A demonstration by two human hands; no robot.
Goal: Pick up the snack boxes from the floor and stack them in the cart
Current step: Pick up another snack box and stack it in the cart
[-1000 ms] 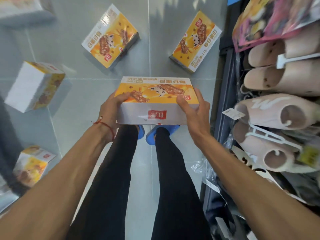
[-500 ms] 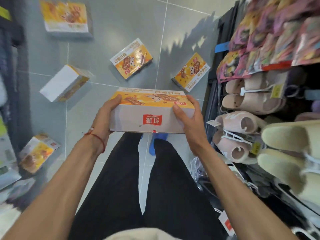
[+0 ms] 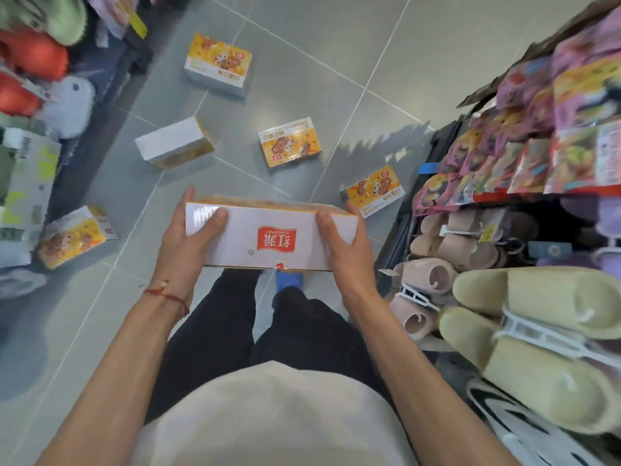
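I hold one snack box (image 3: 268, 235) level in front of my waist, its white side with a red logo facing me. My left hand (image 3: 188, 240) grips its left end, thumb on the near side. My right hand (image 3: 346, 243) grips the right end the same way. Several more orange and white snack boxes lie on the grey tiled floor: one far ahead (image 3: 218, 63), one on its side (image 3: 174, 142), one in the middle (image 3: 289, 142), one by the right shelf (image 3: 374, 190) and one at the left (image 3: 72, 235). No cart is in view.
A shelf rack on the right holds slippers (image 3: 544, 307) and hanging snack packets (image 3: 537, 136). A low dark shelf on the left (image 3: 97, 122) carries shoes and packages. My legs and blue shoes (image 3: 287, 279) stand below the box.
I have straightened up and lifted the box higher, so its white side now faces me. The view has swung up and left, bringing the left shelf and more of the floor boxes into sight.
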